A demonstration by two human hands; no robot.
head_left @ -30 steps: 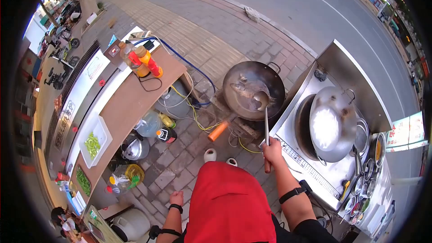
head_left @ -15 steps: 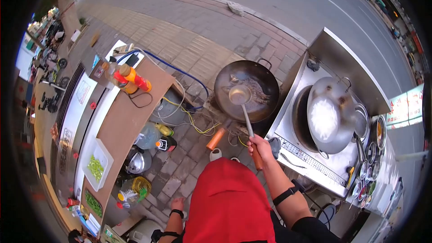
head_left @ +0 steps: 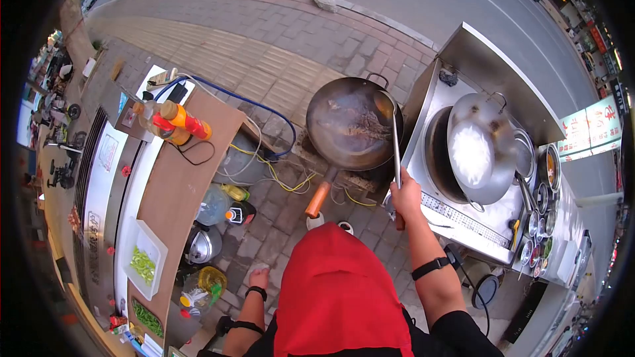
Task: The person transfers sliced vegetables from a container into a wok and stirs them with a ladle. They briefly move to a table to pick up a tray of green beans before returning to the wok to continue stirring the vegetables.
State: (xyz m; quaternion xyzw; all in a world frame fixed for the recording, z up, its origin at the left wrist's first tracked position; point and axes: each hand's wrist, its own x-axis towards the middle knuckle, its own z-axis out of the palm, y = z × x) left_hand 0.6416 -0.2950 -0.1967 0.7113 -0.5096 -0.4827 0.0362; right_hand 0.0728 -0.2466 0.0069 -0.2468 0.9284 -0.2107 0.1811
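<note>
My right hand (head_left: 405,197) grips the long handle of a metal ladle (head_left: 394,139). Its bowl rests at the far right side of a dark wok (head_left: 354,125) that holds fish in liquid. The wok sits on a low burner on the pavement, its orange handle (head_left: 318,198) pointing toward me. My left hand (head_left: 258,278) hangs at my side with a black band at the wrist, holding nothing. A red apron covers my front.
A steel cart (head_left: 476,92) on the right holds a second wok under a lid (head_left: 477,155) and several seasoning bowls (head_left: 539,231). On the left, a brown counter (head_left: 178,178) carries bottles (head_left: 178,122) and a tray of greens (head_left: 144,264). Oil jugs and cables lie on the paving.
The ladle swung from the wok's left-centre to its far right edge, and my right hand shifted right with it. The view tilted slightly.
</note>
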